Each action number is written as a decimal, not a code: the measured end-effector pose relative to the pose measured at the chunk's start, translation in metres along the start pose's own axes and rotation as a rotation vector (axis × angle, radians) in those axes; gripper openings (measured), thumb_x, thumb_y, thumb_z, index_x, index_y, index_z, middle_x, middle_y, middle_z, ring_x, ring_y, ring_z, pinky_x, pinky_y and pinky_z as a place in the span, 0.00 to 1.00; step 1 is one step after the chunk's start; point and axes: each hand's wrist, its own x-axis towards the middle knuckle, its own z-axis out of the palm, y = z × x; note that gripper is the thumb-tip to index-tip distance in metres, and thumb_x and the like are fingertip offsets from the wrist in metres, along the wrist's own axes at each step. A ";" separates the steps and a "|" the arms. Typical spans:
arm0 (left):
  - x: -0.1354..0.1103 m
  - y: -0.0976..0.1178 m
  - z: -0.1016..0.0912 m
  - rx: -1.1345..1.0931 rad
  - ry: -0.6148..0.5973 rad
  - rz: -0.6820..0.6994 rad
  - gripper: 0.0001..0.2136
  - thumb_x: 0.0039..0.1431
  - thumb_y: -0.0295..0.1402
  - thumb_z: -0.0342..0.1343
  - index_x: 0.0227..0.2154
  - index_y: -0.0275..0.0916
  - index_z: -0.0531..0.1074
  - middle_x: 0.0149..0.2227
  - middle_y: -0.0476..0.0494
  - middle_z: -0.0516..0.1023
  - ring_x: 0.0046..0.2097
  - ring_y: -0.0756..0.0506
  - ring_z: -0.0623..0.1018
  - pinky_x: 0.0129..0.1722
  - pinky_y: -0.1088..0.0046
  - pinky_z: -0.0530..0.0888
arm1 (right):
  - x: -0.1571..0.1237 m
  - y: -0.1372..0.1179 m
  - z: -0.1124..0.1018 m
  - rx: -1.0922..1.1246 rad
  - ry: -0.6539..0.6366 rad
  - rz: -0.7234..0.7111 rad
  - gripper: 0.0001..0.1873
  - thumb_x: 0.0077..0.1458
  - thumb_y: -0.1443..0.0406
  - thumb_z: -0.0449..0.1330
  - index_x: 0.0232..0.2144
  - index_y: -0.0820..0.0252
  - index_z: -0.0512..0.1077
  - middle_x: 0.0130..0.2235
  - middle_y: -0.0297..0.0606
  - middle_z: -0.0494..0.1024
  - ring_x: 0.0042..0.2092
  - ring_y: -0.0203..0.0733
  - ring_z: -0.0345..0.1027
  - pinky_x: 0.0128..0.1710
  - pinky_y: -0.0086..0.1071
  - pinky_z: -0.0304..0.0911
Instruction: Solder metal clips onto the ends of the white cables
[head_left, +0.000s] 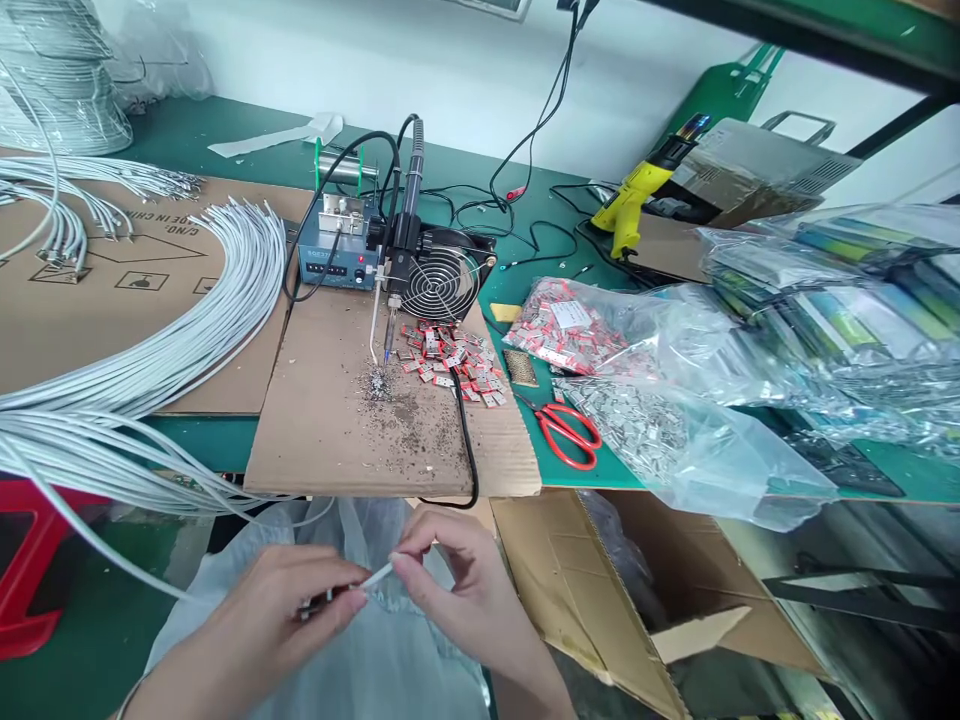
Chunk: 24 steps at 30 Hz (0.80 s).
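My left hand [281, 615] and my right hand [457, 585] meet low in the view, in front of the bench edge. Both pinch the end of a thin white cable [377, 575], left fingers closed behind the tip, right thumb and forefinger closed on the tip. A clear plastic bag [360, 650] lies under them. On a cardboard sheet [330, 430] above stands a soldering iron in its holder [397, 250], tip down over a patch of solder debris [379, 385]. Small red and white connectors [454, 360] lie beside it.
Bundles of white cables [172, 330] curve over the left of the green bench. A blue soldering station [337, 255] and fan [442, 280] stand behind. Red scissors [570, 430], bags of parts [645, 400], a yellow glue gun [630, 200] sit right. An open carton [615, 590] stands below.
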 end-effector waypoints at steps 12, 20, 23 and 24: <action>0.002 0.007 0.011 -0.276 0.072 -0.171 0.12 0.61 0.33 0.47 0.26 0.36 0.71 0.21 0.52 0.67 0.18 0.56 0.66 0.19 0.82 0.63 | 0.006 0.018 0.004 0.287 0.055 -0.045 0.07 0.51 0.60 0.62 0.31 0.57 0.74 0.28 0.36 0.74 0.30 0.37 0.63 0.30 0.30 0.58; -0.001 0.002 0.008 -0.060 0.017 -0.148 0.11 0.63 0.31 0.44 0.27 0.37 0.68 0.21 0.53 0.68 0.22 0.53 0.67 0.24 0.81 0.62 | 0.007 -0.004 -0.002 -0.176 -0.094 -0.164 0.02 0.49 0.70 0.62 0.26 0.61 0.74 0.23 0.34 0.73 0.27 0.35 0.64 0.29 0.30 0.57; -0.001 0.005 0.008 -0.002 0.038 -0.107 0.10 0.63 0.29 0.45 0.29 0.38 0.69 0.22 0.52 0.70 0.25 0.52 0.69 0.26 0.80 0.62 | 0.006 -0.005 -0.002 -0.194 -0.073 -0.143 0.03 0.49 0.71 0.61 0.25 0.61 0.74 0.21 0.33 0.72 0.25 0.34 0.62 0.26 0.29 0.56; 0.000 0.006 0.008 -0.002 0.045 -0.100 0.10 0.63 0.29 0.45 0.29 0.38 0.70 0.22 0.52 0.70 0.25 0.52 0.69 0.26 0.80 0.62 | 0.005 -0.003 -0.001 -0.158 -0.046 -0.120 0.04 0.49 0.70 0.61 0.23 0.61 0.74 0.20 0.33 0.70 0.24 0.33 0.60 0.25 0.28 0.55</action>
